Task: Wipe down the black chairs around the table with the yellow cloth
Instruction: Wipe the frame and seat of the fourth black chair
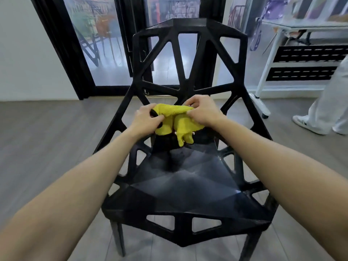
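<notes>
Bunching the yellow cloth between both hands, the person stands over a black chair with an open geometric frame. The left hand grips the cloth's left end with curled fingers, and the right hand pinches the right end; the cloth hangs crumpled between them, above the back of the seat where it meets the backrest. Its lower folds dangle toward the seat panel at 6 o'clock from the hands but do not clearly touch it.

By the look of it, the cloth is being gathered or refolded, so wiping contact is not yet made. The main risk is the loose tail: it could snag in one of the triangular cut-outs just beside the hands at 3 and 9 o'clock, or slip from the light pinch and drop through to the wooden floor. A badly wadded cloth would also skip the narrow struts.

At 2 o'clock, well apart, stands a white counter, with another person's leg at 3 o'clock.
</notes>
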{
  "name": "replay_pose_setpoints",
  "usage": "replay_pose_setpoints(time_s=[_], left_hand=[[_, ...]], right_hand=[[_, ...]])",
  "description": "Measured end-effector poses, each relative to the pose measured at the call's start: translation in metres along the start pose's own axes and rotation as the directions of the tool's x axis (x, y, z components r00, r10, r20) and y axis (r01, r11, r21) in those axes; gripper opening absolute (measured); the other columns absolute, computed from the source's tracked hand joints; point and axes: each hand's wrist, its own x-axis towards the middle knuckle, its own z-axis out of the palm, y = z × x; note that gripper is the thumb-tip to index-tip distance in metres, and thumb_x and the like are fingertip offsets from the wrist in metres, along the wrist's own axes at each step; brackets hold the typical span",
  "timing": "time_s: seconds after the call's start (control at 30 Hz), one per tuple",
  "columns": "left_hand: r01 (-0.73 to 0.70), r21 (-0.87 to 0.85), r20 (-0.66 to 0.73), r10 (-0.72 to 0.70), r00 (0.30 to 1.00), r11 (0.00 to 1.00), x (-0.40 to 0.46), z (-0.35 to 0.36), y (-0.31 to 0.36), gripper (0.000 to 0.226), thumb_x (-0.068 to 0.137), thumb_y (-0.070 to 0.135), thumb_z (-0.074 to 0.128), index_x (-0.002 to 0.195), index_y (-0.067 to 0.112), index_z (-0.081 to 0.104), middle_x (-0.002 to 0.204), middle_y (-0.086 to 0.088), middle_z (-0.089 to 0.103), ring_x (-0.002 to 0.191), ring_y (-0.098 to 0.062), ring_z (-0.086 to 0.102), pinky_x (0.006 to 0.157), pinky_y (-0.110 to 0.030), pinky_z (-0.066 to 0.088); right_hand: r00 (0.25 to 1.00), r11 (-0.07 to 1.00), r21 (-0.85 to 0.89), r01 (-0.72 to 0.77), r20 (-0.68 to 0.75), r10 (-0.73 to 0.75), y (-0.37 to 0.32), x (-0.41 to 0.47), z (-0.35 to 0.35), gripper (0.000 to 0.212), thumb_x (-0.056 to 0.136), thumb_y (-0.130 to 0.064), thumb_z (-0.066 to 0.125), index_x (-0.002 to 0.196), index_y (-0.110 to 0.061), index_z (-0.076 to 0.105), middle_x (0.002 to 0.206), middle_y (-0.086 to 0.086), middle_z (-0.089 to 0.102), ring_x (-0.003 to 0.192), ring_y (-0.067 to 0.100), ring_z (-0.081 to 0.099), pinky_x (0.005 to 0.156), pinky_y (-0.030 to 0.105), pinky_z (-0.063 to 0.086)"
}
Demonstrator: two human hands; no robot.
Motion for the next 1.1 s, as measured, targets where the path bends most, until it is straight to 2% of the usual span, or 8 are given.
replay_pose_setpoints(time_s=[0.1,0.2,0.37,0.53,0.7,0.93,1.03,1.1], left_hand=[[-0.116,0.232,-0.059,0.133,0.989,0.966,0.018,-0.019,0.001,0.023,0.085,0.019,0.074,0.107,0.029,0.074,0.095,0.006,0.076,0.088,-0.013,0.069,0.086,-0.037,0.057],[-0.222,0.460,0.102,0.198,0.975,0.860,0.009,-0.028,-0.005,0.029,0.079,0.028,0.072,0.107,0.032,0.071,0.095,0.008,0.074,0.095,-0.022,0.069,0.086,-0.046,0.058],[-0.279,0.692,0.406,-0.041,0.913,0.666,-0.053,-0.035,-0.045,0.033,0.092,0.033,0.073,0.125,0.031,0.069,0.116,0.012,0.072,0.113,-0.018,0.066,0.092,-0.041,0.051],[-0.354,0.788,0.240,0.279,0.930,0.504,-0.115,-0.065,-0.087,0.030,0.103,0.040,0.051,0.107,0.022,0.075,0.106,0.003,0.073,0.113,-0.026,0.066,0.118,-0.042,0.039],[-0.361,0.833,0.236,0.320,0.918,0.420,-0.153,-0.073,-0.109,0.046,0.106,0.028,0.049,0.074,0.014,0.078,0.075,0.001,0.074,0.136,-0.032,0.059,0.128,-0.052,0.028],[-0.421,0.806,0.235,0.428,0.873,0.416,-0.151,-0.066,-0.116,0.044,0.102,0.022,0.054,0.063,0.009,0.072,0.065,0.001,0.067,0.126,-0.033,0.065,0.126,-0.052,0.032],[-0.488,0.769,0.303,0.438,0.847,0.412,-0.152,-0.062,-0.117,0.042,0.104,0.027,0.052,0.068,0.013,0.070,0.071,0.000,0.069,0.095,-0.028,0.070,0.122,-0.048,0.038],[-0.477,0.767,0.285,0.439,0.852,0.428,-0.151,-0.062,-0.117,0.042,0.103,0.029,0.051,0.064,0.017,0.062,0.064,0.001,0.063,0.073,-0.025,0.064,0.121,-0.046,0.041]], right_hand=[[0.953,0.889,-0.367,0.274,-0.021,-0.302,-0.004,0.009,-0.009,0.051,0.080,-0.010,0.050,0.117,-0.039,0.069,0.107,-0.003,0.069,0.102,0.022,0.061,0.091,0.039,0.053],[0.878,0.720,-0.526,0.453,0.124,-0.462,0.007,-0.004,-0.001,0.054,0.072,-0.015,0.047,0.118,-0.030,0.071,0.107,0.001,0.071,0.102,0.028,0.059,0.093,0.049,0.051],[0.806,0.745,-0.527,0.409,0.592,-0.024,0.048,-0.038,0.035,0.032,0.092,-0.055,0.064,0.107,-0.031,0.079,0.105,-0.011,0.077,0.101,0.017,0.070,0.093,0.039,0.059],[0.766,0.743,-0.401,0.535,0.601,-0.228,0.068,-0.003,0.094,0.056,0.105,-0.053,0.056,0.156,-0.030,0.050,0.170,0.000,0.035,0.162,0.023,0.020,0.131,0.045,0.020],[0.738,0.692,-0.414,0.592,0.623,-0.259,0.099,0.006,0.114,0.065,0.109,-0.065,0.022,0.168,-0.042,0.011,0.177,-0.015,-0.002,0.163,0.009,-0.007,0.133,0.042,-0.003],[0.789,0.736,-0.503,0.453,0.611,-0.067,0.073,-0.077,0.129,0.067,0.111,-0.053,0.012,0.169,-0.026,-0.006,0.175,0.001,-0.019,0.162,0.024,-0.018,0.131,0.053,-0.008],[0.713,0.713,-0.450,0.538,0.694,-0.101,0.069,-0.094,0.116,0.070,0.109,-0.060,0.010,0.169,-0.029,-0.009,0.175,-0.005,-0.021,0.161,0.016,-0.021,0.132,0.046,-0.010],[0.785,0.685,-0.543,0.486,0.616,-0.068,0.072,-0.062,0.119,0.074,0.108,-0.063,0.012,0.170,-0.025,-0.004,0.176,-0.002,-0.018,0.161,0.015,-0.019,0.132,0.043,-0.009]])
